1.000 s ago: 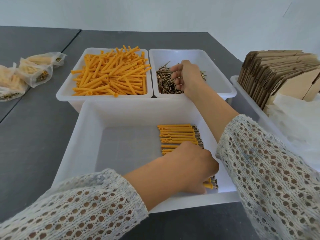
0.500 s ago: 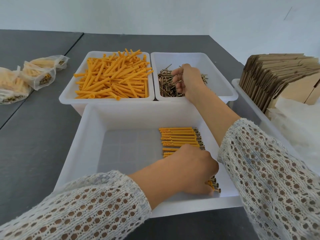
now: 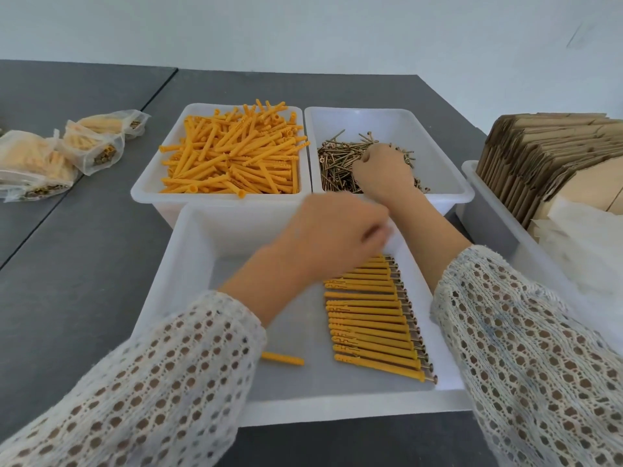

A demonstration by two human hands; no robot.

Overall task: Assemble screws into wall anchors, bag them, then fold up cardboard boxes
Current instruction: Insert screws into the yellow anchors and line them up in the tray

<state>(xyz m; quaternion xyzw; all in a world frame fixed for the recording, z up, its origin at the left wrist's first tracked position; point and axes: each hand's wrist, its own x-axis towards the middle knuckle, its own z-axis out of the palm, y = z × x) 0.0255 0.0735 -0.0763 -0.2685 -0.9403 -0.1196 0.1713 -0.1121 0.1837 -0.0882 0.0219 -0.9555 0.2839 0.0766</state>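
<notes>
Two hands work over white plastic bins on a dark grey desk (image 3: 84, 264).

Nearest, the large white plastic tray (image 3: 337, 404) holds a neat row of orange plastic wall anchors with screws inside (image 3: 371, 318), and one single orange anchor (image 3: 283, 359) lies apart to the left of the row. The left hand (image 3: 333, 237) hovers blurred above the far end of this tray, fingers curled; I cannot tell if its grip holds something. Farther, the right hand (image 3: 382, 171) is in the white bin of brass-coloured screws (image 3: 337, 160), its grip clenched among them. Beside, to the left, the white bin of loose orange anchors (image 3: 232, 153). Filled clear plastic bags (image 3: 50, 156) lie far left; flat brown cardboard boxes (image 3: 546, 153) stand at the right.
</notes>
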